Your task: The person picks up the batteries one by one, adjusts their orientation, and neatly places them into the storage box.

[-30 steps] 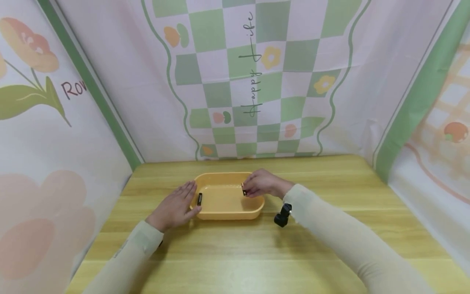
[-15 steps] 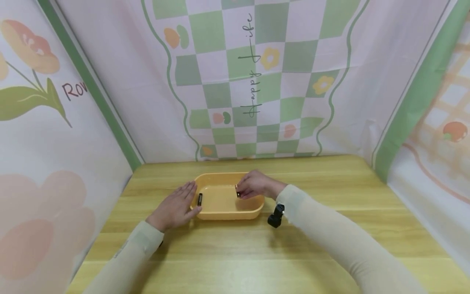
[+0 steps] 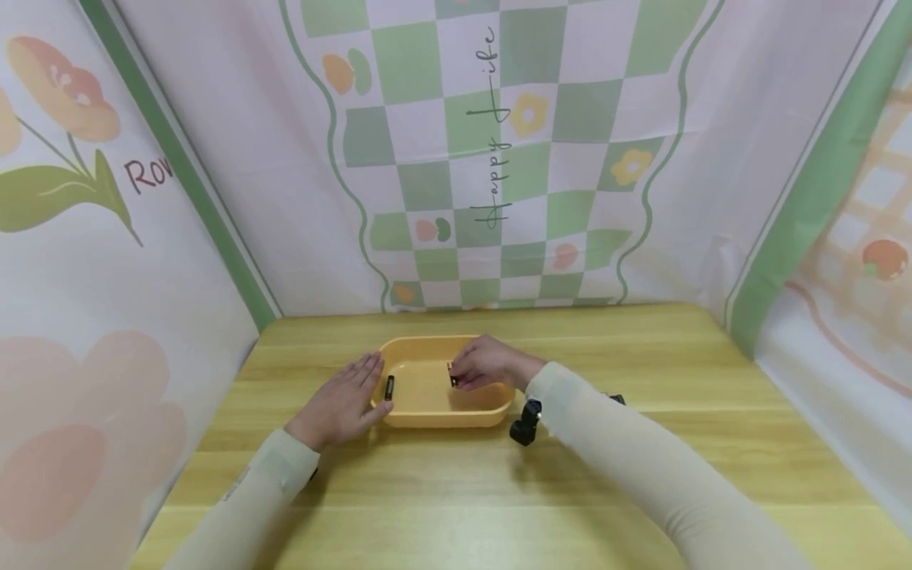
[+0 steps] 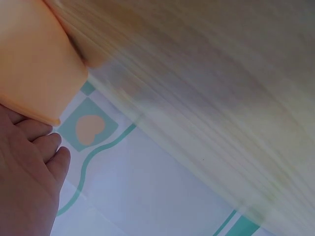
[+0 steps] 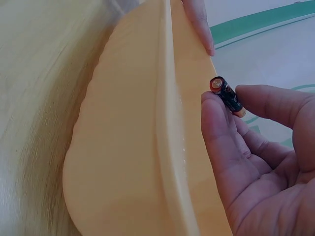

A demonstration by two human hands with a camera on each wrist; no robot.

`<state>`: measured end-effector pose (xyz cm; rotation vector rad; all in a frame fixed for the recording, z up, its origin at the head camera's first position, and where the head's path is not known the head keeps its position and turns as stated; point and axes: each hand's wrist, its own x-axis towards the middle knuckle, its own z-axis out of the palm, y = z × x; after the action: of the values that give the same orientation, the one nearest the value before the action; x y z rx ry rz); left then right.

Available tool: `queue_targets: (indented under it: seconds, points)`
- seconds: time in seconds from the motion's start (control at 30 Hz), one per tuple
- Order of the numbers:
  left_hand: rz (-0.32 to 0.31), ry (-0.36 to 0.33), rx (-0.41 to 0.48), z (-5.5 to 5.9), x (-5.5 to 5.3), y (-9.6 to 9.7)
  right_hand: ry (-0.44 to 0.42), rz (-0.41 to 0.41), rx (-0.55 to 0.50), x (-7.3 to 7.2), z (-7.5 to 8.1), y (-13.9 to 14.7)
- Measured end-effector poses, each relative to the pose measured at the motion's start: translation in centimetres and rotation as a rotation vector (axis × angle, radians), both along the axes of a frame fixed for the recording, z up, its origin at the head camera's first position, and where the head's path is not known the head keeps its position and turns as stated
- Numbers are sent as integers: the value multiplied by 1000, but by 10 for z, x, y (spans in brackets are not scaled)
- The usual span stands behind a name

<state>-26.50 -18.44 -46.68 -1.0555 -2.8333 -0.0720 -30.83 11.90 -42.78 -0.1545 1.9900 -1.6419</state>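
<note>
A yellow-orange oval tray (image 3: 435, 420) stands on the table. My left hand (image 3: 340, 402) rests against its left end with fingers straight; in the left wrist view those fingers lie along the tray's rim (image 4: 32, 114). One dark battery (image 3: 389, 388) lies inside the tray near the left end. Over the right part of the tray, my right hand (image 3: 490, 364) holds a second battery (image 3: 452, 375). The right wrist view shows this black, copper-ended battery (image 5: 227, 96) pinched between thumb and index finger, above the rim. Left-hand fingers (image 5: 198, 22) appear at that view's top.
The wooden table (image 3: 456, 507) extends in front of the tray and to both sides. A patterned curtain (image 3: 527, 237) hangs behind the table's far edge. A black wrist camera (image 3: 526, 423) hangs under the right sleeve.
My right hand has moved left over the tray, carrying the pinched battery with it. The left hand, the tray and the battery lying inside have stayed in place.
</note>
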Motion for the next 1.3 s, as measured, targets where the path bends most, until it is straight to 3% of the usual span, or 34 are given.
queue_targets:
  seconds: [0.23,0.57,0.87,1.3]
  points:
    - [17,-27,-17,3,2,1,-12,-14,-23,2,-4,-8]
    - [15,-13,-27,0,2,0,-16,2,-45,4,-7,-15]
    - [23,-21,-27,6,5,1,19,-16,-71,0,-11,-28]
    - [22,-14,-37,6,3,1,31,-47,-68,-4,-14,-42]
